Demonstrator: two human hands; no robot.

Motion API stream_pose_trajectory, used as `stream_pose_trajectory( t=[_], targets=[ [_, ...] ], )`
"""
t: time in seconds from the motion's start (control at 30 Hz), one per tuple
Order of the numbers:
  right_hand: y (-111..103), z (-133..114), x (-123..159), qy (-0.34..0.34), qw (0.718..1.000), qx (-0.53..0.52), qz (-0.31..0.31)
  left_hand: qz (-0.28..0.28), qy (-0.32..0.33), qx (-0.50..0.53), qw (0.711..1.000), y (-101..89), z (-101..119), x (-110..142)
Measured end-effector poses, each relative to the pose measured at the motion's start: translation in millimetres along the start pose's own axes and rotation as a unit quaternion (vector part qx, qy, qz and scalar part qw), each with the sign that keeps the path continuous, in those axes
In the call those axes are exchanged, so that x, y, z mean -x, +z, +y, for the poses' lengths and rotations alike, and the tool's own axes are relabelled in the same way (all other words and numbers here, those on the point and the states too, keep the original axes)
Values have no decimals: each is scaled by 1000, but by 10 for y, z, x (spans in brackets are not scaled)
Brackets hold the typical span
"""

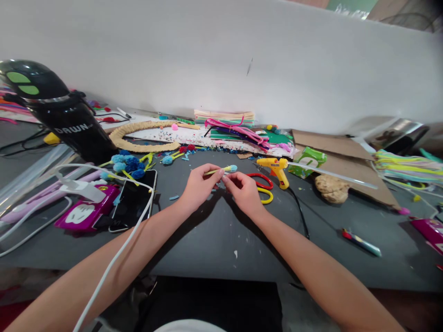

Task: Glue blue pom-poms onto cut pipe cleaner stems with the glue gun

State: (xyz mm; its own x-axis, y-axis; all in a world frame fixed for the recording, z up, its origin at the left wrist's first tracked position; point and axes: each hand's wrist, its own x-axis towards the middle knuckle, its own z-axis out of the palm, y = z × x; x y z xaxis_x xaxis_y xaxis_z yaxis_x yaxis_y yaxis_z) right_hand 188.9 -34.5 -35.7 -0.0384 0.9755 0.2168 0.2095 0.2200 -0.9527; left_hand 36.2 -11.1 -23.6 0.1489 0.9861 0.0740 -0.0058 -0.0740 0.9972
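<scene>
Over the middle of the grey table, my left hand (200, 186) is closed on a pale yellow-green pipe-cleaner stem (212, 172) with a fluffy light blue tip (231, 168) that points right. Beside it, my right hand (246, 192) has thumb and fingers pinched together just below the blue tip. What lies between those fingertips is too small to make out. Scissors with a red and yellow handle (266, 199) lie right of my right hand, their blades hidden. Behind them rests a yellow glue gun (277, 169) with a clear glue stick (332, 174).
At left stand a black bottle (74, 124), a magenta power strip (88, 210), a phone (133, 207) and blue pom-pom stems (129, 163). A white cable crosses above my left forearm. Pipe cleaners (238, 131), cardboard (349, 161) and a lighter-like stick (362, 242) lie behind and right.
</scene>
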Motion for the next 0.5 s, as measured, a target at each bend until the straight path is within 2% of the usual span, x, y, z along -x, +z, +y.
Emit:
stream_pose_trajectory(
  t=[0.5],
  targets=[
    [26, -84, 3, 8, 999, -40, -14, 13, 43, 0, 999, -1, -15, 1]
  ],
)
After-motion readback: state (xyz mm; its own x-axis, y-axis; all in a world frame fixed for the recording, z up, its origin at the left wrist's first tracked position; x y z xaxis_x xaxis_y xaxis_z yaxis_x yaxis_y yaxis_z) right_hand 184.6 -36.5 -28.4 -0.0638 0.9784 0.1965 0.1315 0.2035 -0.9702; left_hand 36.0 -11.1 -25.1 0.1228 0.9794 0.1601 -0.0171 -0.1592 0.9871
